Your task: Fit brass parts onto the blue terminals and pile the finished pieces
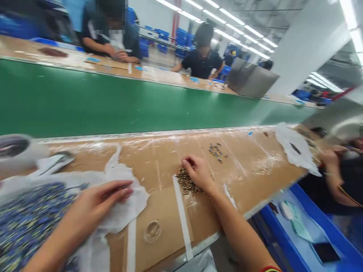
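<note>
My right hand (197,172) rests over a pile of small brown and dark pieces (187,184), its fingers pressed together at the pile's upper edge; anything between the fingertips is too small to name. My left hand (104,202) is over white crumpled sheeting (129,200), beside many blue and yellow-green pieces (34,211). Its thumb and forefinger are nearly together, and what they hold, if anything, cannot be made out. A brown board (161,211) with white tape strips carries a small round clear dish (153,229). A few blue-and-dark pieces (217,152) lie beyond my right hand.
A green conveyor belt (170,107) runs across behind the brown table (241,189). Two people sit beyond it, and another person's arm is at the far right. A tape roll (17,153) stands at left. A blue bin (300,223) holds a phone at lower right.
</note>
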`<state>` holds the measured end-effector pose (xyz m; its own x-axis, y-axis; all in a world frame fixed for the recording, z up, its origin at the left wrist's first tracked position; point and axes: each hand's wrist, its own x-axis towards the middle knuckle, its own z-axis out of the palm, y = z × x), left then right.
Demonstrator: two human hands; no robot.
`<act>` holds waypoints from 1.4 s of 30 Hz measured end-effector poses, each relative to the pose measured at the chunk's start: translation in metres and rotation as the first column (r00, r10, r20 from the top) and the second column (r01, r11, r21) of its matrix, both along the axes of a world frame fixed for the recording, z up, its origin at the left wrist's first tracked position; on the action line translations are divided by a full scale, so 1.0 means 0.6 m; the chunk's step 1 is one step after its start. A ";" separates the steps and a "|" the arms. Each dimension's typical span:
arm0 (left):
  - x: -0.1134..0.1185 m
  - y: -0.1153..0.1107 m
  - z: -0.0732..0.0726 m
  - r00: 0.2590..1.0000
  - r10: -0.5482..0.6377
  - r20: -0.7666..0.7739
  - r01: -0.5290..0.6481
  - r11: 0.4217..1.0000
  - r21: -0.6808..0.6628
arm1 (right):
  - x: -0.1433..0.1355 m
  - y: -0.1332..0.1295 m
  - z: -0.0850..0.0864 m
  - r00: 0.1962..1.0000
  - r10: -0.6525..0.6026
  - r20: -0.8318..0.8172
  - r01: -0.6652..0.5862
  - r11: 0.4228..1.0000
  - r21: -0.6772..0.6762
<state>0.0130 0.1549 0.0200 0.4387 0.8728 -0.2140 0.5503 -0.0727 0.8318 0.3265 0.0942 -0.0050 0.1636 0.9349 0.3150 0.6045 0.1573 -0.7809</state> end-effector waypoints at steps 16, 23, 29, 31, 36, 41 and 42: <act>0.029 -0.036 -0.012 0.966 -0.177 0.187 0.179 0.984 0.008 | -0.012 -0.067 0.020 0.984 0.078 -0.162 -0.081 0.997 -0.012; 0.046 -0.043 -0.022 0.950 -0.273 0.148 0.266 0.962 0.067 | -0.096 -0.159 0.038 0.889 0.435 -0.141 -0.457 0.838 -0.299; 0.058 -0.050 -0.041 0.933 -0.347 0.096 0.331 0.931 0.151 | -0.129 -0.166 -0.003 0.915 0.347 -0.206 -0.395 0.872 -0.289; 0.059 -0.051 -0.044 0.930 -0.354 0.099 0.337 0.928 0.156 | -0.129 -0.167 -0.012 0.920 0.298 -0.256 -0.365 0.889 -0.277; 0.058 -0.050 -0.040 0.941 -0.323 0.099 0.309 0.942 0.134 | -0.126 -0.171 -0.018 0.911 0.218 -0.350 -0.329 0.897 -0.297; 0.057 -0.049 -0.041 0.943 -0.314 0.110 0.300 0.945 0.127 | -0.132 -0.165 -0.006 0.920 0.323 -0.222 -0.368 0.907 -0.205; 0.057 -0.049 -0.042 0.941 -0.318 0.114 0.303 0.944 0.130 | -0.133 -0.164 -0.003 0.919 0.343 -0.194 -0.378 0.905 -0.194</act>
<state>0.0470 0.1257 -0.0054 0.7095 0.7031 -0.0476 0.3720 -0.3162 0.8727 0.2464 -0.0039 -0.0067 -0.1691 0.9815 0.0897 0.4111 0.1530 -0.8986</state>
